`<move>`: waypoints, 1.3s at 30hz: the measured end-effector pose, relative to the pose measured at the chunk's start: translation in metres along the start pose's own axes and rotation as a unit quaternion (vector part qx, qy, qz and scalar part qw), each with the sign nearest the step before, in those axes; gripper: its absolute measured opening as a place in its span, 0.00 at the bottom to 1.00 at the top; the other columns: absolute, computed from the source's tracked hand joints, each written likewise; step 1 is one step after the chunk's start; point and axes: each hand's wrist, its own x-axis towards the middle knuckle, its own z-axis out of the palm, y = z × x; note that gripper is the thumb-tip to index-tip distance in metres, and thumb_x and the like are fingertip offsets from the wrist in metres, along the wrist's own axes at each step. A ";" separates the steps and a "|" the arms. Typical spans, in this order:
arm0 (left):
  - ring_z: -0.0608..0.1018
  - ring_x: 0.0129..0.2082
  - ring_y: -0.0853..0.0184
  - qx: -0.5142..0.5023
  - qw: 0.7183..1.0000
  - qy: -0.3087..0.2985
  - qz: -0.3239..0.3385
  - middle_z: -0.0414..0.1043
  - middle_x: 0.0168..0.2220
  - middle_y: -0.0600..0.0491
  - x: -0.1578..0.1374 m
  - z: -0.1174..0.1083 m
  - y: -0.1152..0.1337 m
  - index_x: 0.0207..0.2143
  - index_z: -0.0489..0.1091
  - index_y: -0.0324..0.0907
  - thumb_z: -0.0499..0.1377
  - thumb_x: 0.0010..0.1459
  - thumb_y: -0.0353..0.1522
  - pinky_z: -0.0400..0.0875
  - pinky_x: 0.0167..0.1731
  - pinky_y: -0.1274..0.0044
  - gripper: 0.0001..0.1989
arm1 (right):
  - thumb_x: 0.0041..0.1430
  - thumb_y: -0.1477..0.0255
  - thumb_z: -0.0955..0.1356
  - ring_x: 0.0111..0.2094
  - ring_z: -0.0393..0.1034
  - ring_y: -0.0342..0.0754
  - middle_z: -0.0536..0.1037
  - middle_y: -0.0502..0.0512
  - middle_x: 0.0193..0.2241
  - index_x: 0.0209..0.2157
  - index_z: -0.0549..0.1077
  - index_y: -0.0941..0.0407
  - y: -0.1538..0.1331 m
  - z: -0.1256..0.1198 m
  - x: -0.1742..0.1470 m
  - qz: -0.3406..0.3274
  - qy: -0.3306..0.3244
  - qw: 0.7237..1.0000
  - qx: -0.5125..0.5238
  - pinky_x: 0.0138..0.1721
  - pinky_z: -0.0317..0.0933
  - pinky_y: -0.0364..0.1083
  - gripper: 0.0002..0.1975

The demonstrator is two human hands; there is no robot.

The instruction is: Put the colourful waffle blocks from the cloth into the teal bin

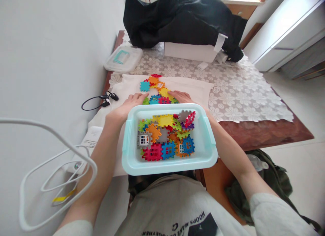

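**Head view: both hands at the loose tile pile beyond the tub**

I see a pale blue tub (169,163) holding interlocking plastic tiles (165,137). My left hand (132,102) and right hand (180,96) rest flat, fingers released, against loose tiles (156,90) on the bench (241,93). Shirt print reads "HOOPS MAKE".

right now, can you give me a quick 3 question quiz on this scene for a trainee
1. True or false: the light blue bin holds colourful interlocking tiles.
2. Where do both hands, left and right, rest? A) inside the bin B) at the tile pile on the white cloth C) on the black bag
3. What lies beside the bag near the wall?

Key: 1 true; 2 B; 3 a clear lid with a teal handle.
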 end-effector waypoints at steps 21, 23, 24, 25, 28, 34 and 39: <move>0.63 0.76 0.50 -0.062 0.996 0.041 0.053 0.59 0.76 0.35 0.000 -0.001 0.007 0.76 0.59 0.35 0.51 0.71 0.31 0.55 0.76 0.59 0.33 | 0.58 0.52 0.71 0.76 0.58 0.68 0.64 0.63 0.75 0.79 0.54 0.50 -0.005 0.010 0.009 0.040 0.073 0.996 0.023 0.78 0.51 0.65 0.51; 0.62 0.77 0.50 -0.050 0.997 0.028 0.041 0.57 0.77 0.36 0.000 -0.001 0.005 0.77 0.57 0.35 0.50 0.73 0.32 0.54 0.77 0.60 0.33 | 0.59 0.55 0.72 0.75 0.58 0.69 0.63 0.69 0.75 0.77 0.57 0.56 -0.003 0.010 0.010 0.030 0.085 0.996 0.028 0.77 0.51 0.66 0.49; 0.61 0.77 0.50 -0.038 0.999 0.018 0.034 0.57 0.77 0.36 0.000 -0.002 0.004 0.77 0.56 0.34 0.50 0.73 0.33 0.54 0.77 0.60 0.33 | 0.60 0.56 0.71 0.75 0.58 0.69 0.63 0.71 0.75 0.77 0.57 0.59 -0.003 0.010 0.010 0.027 0.090 0.995 0.029 0.76 0.51 0.66 0.48; 0.61 0.77 0.49 -0.026 0.999 0.008 0.028 0.57 0.77 0.36 0.000 -0.002 0.003 0.77 0.56 0.33 0.50 0.74 0.33 0.54 0.77 0.60 0.33 | 0.61 0.57 0.71 0.75 0.58 0.69 0.62 0.72 0.75 0.76 0.58 0.60 -0.003 0.010 0.010 0.026 0.094 0.995 0.027 0.76 0.52 0.67 0.47; 0.63 0.76 0.48 -0.011 1.000 0.003 0.019 0.59 0.76 0.36 0.001 -0.002 0.000 0.77 0.57 0.33 0.52 0.73 0.34 0.55 0.76 0.60 0.34 | 0.62 0.59 0.71 0.75 0.57 0.69 0.60 0.72 0.76 0.76 0.57 0.61 -0.005 0.010 0.009 0.032 0.090 0.995 0.009 0.76 0.52 0.67 0.46; 0.72 0.71 0.54 -0.033 0.997 0.064 0.031 0.67 0.71 0.39 0.006 0.004 -0.006 0.73 0.63 0.41 0.58 0.68 0.34 0.63 0.73 0.66 0.32 | 0.66 0.56 0.70 0.77 0.54 0.68 0.56 0.68 0.79 0.78 0.54 0.54 -0.001 0.017 0.011 0.022 0.082 0.996 -0.030 0.75 0.50 0.69 0.45; 0.78 0.62 0.51 -0.050 0.994 0.094 0.023 0.71 0.65 0.39 0.014 0.008 -0.011 0.69 0.69 0.42 0.59 0.64 0.32 0.71 0.66 0.64 0.31 | 0.65 0.53 0.71 0.79 0.51 0.68 0.53 0.66 0.80 0.78 0.53 0.51 0.007 0.022 0.015 0.026 0.070 0.997 -0.022 0.75 0.50 0.72 0.47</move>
